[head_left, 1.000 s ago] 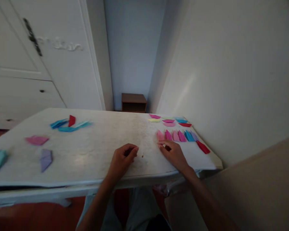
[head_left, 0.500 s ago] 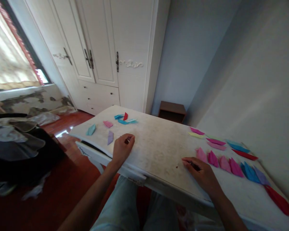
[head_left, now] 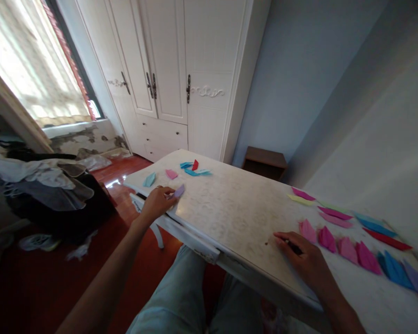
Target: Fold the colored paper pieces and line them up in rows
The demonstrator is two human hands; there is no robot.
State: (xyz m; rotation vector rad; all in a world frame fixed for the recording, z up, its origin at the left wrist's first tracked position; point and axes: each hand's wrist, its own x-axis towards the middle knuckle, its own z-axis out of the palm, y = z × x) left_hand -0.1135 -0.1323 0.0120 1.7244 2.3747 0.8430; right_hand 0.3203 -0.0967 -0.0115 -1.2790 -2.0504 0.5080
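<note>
My left hand (head_left: 159,202) is at the table's left front, its fingertips closed on a folded lavender paper piece (head_left: 179,190). Beyond it lie a folded mint paper piece (head_left: 149,179), a pink one (head_left: 171,174), a red one (head_left: 195,164) and blue ones (head_left: 191,171). My right hand (head_left: 299,255) rests on the tabletop with curled fingers, thumb and forefinger together; whether anything is between them I cannot make out. Right of it stands a row of folded pink paper pieces (head_left: 347,249) and blue ones (head_left: 397,270). Behind these lie flat yellow (head_left: 301,200) and magenta (head_left: 303,193) pieces.
The white table (head_left: 226,208) has a drawer (head_left: 188,236) pulled partly out at its front left. A small dark spot (head_left: 266,243) marks the top near my right hand. Beyond are a white wardrobe (head_left: 209,111), a brown cabinet (head_left: 266,157) and a heap of clothes (head_left: 66,185).
My left hand has moved left and come onto the lavender paper piece, which has turned. The view has swung left. My right hand stays in about the same place on the table.
</note>
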